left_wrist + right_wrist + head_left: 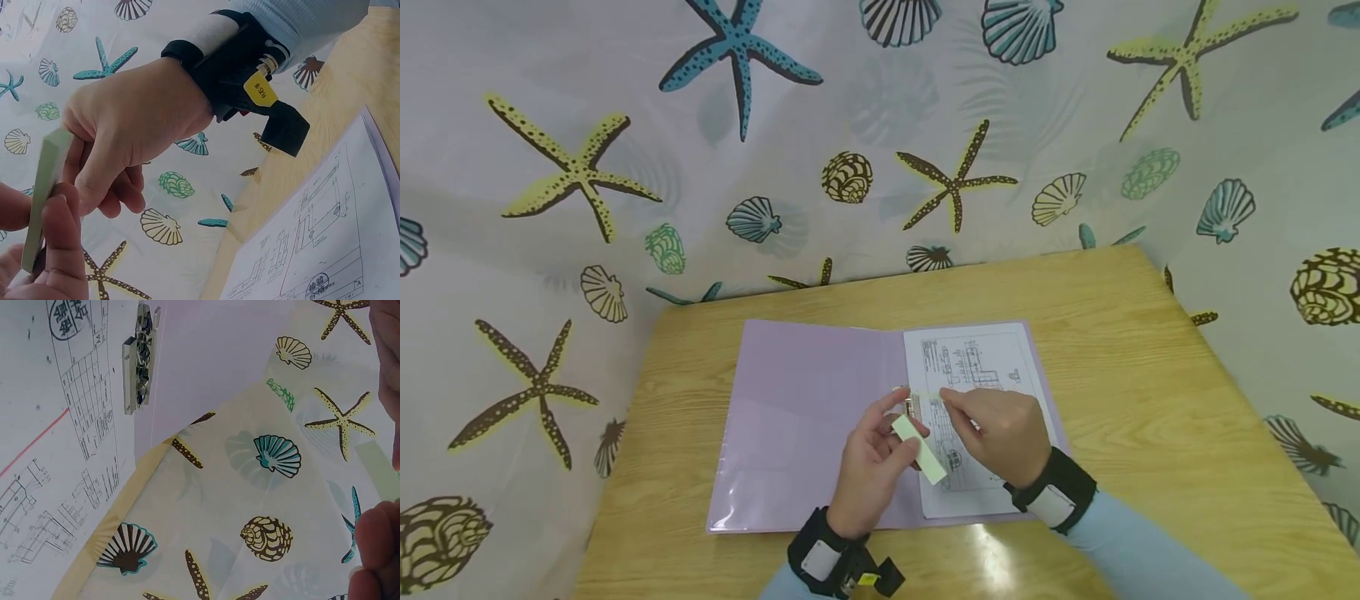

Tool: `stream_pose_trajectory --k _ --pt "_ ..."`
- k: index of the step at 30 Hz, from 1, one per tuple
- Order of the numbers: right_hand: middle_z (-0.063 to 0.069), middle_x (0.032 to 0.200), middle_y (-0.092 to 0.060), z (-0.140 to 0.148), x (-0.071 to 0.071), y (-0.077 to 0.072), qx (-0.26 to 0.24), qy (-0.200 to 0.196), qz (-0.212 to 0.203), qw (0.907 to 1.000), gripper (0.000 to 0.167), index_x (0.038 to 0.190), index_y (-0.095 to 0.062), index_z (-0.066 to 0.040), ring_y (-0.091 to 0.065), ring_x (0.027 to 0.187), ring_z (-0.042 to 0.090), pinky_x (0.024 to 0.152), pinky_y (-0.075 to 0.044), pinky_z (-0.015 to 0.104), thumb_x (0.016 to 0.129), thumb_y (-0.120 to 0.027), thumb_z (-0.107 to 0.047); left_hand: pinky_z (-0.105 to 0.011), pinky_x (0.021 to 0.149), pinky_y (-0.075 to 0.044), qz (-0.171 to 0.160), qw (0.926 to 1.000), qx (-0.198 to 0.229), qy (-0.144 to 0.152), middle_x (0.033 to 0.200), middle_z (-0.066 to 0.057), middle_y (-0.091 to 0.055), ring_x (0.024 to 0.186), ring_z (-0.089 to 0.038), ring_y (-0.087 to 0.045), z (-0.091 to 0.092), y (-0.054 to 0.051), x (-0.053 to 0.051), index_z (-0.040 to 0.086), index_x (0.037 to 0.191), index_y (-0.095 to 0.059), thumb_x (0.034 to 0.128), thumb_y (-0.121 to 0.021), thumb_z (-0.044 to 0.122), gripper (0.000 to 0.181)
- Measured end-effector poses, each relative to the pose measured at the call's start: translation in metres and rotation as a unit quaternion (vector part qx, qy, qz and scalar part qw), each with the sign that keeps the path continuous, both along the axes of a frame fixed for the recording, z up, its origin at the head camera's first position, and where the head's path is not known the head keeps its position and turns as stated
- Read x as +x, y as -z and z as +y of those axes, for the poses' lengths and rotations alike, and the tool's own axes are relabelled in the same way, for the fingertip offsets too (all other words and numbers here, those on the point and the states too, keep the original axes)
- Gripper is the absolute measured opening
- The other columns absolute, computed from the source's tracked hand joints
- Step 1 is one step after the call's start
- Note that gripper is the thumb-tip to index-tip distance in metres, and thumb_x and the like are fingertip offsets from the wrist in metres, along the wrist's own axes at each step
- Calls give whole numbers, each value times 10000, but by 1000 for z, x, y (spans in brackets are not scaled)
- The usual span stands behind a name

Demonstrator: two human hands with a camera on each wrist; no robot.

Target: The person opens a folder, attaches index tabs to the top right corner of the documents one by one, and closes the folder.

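Where the scene runs leftmost, I see a white cloth point(475, 275) printed with starfish and shells, which also spans the far side behind the wooden table point(1112, 350). On the tabletop lies an open lilac folder point(812, 417), its bare cover spread to the left. Just right of that cover, the left hand point(867, 471) holds a narrow pale green pad point(919, 450) pinched between thumb and fingers, so I read that grip as narrow and occupied. The pad is tilted and raised over the folder's middle, its near end overlapping the left part of the drawing sheet from where I watch. A black wristband point(808, 542) circles the near wrist below it. Beside the left fingertips I make out a metal clip point(142, 362) at the folder's spine. Farther right, the right hand point(1003, 429) hovers over the drawing sheet point(981, 496), fingers curled and fingertips pointing left, near the pad's far end; I cannot tell whether they pinch a thin slip. Line drawings cover the sheet, and a round stamp point(317, 284) marks it. Rightmost, a light blue sleeve point(1138, 542) reaches in from the near side.
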State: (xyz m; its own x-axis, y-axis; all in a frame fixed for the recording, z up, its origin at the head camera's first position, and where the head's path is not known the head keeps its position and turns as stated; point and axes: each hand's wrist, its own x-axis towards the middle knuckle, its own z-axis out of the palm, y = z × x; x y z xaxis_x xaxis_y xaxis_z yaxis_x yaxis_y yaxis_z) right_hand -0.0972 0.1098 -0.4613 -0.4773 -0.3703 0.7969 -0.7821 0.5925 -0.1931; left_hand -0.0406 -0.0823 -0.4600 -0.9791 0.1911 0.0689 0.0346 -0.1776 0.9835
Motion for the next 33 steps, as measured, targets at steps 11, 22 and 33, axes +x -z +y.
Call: stream_pose_trajectory --k 11,22,33 --pt "-65 478 -480 -6 4 2 112 13 472 9988 211 914 -759 -70 -378 364 27 349 -186 155 910 -564 -150 -236 626 -540 108 9979 -464 429 1453 -113 -423 623 -97 -558 0 -12 4 22 1447 -383 902 -520 -121 579" --pt "-47 556 -549 -7 7 5 704 -337 906 9928 246 946 -746 -66 -337 391 35 344 -226 172 933 -502 -92 -270 613 -558 483 9945 -926 61 1300 -187 -523 561 -73 -510 2 -28 10 -28 1381 -445 884 -533 -129 515" --pt "-45 772 -706 -7 21 11 -461 -910 -1915 9762 151 986 -741 -93 -565 536 14 454 -429 151 922 -622 -160 -361 633 -575 596 9922 -1010 -428 1296 -215 -518 699 -200 -646 2 -27 11 -81 1362 -451 875 -549 -135 500"
